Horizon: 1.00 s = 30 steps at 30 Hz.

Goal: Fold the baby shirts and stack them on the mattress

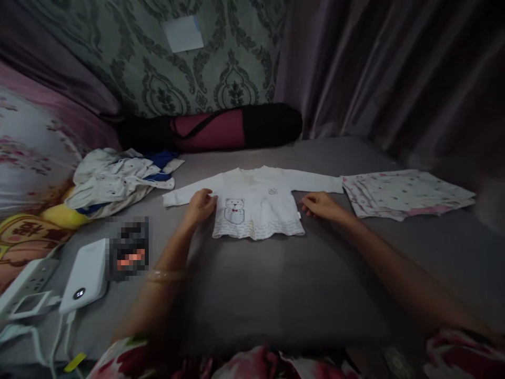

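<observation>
A small white long-sleeved baby shirt [258,202] lies flat, front up, with its sleeves spread to both sides. A bear with a red bow tie is printed on it, and small lettering runs along the hem. Beside the shirt's left edge, just under the sleeve, rests my left hand [202,205], fingers loosely bent and close to the cloth. My right hand [320,204] is by the opposite edge, its fingers loosely curled, with a small gap to the shirt. Neither hand visibly grips any cloth.
Folded patterned clothes [406,195] lie to the right. A loose pile of clothes [118,176] is at the left. Nearer stand a white power bank [84,276] and a power strip [33,279] with cables. A long black and maroon bag [213,129] lies along the patterned wall.
</observation>
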Each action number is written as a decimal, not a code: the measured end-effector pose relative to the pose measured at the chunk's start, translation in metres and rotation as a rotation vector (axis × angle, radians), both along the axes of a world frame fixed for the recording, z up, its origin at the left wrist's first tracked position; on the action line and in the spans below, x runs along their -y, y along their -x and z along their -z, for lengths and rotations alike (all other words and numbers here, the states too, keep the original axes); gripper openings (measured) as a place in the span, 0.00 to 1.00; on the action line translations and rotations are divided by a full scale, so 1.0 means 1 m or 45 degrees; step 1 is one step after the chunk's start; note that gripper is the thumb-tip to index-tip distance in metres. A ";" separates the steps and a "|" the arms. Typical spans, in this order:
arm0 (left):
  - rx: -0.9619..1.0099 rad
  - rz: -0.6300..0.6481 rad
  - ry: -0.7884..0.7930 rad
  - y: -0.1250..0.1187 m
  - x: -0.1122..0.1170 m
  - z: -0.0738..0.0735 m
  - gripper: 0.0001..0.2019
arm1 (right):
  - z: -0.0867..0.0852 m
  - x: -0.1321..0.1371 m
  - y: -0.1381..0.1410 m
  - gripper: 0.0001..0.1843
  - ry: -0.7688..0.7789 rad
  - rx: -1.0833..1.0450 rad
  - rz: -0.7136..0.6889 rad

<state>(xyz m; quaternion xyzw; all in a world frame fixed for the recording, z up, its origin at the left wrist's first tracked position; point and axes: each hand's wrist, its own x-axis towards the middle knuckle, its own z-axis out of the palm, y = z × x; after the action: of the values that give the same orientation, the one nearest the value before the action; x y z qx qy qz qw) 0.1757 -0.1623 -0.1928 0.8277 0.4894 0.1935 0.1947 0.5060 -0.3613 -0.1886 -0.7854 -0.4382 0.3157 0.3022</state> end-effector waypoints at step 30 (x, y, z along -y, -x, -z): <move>-0.103 0.002 0.057 0.037 0.092 0.013 0.15 | 0.005 0.063 0.065 0.22 0.119 1.021 -0.322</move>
<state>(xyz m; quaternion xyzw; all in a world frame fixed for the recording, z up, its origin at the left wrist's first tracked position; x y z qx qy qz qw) 0.1390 -0.2542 -0.2063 0.8307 0.5005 0.1486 0.1935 0.4407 -0.4246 -0.1938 -0.7991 -0.5992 0.0392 0.0305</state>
